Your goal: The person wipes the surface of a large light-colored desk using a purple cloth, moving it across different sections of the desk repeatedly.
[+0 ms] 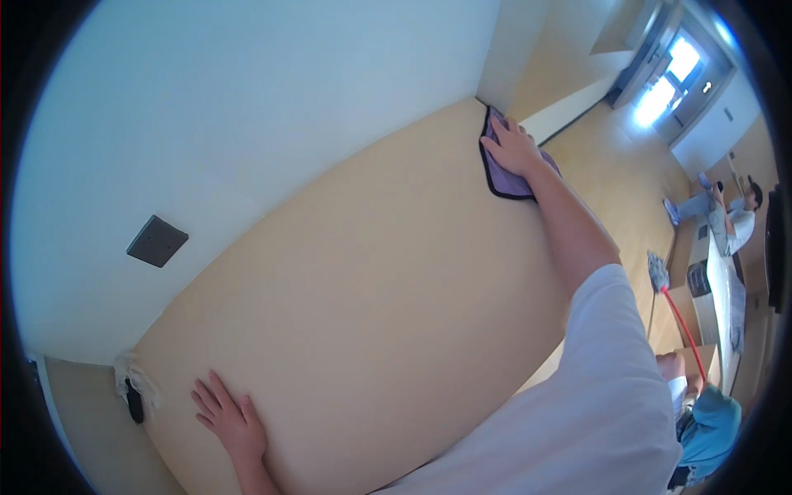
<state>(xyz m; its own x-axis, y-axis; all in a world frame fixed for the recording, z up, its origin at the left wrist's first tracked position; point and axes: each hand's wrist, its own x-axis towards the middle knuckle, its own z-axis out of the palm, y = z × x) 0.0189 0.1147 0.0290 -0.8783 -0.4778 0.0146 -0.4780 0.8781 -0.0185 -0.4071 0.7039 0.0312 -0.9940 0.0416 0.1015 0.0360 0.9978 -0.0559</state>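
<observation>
Before me spreads a beige tabletop, its far edge meeting a pale wall. At the tabletop's far right corner, my right hand presses down on a purple cloth with black edging. Its thumb lies spread on the cloth, and the other fingers reach towards the edge beside the wall corner. My left hand rests flat near the left end with its fingers apart, holding nothing. Beyond that hand, crumpled clear plastic lies in the left corner around a black elongated object.
A dark square wall plate sits above the tabletop. At right, one person sits on a long white-topped unit. Another person in teal holds a red-handled mop. Wood-toned floor runs towards a bright doorway.
</observation>
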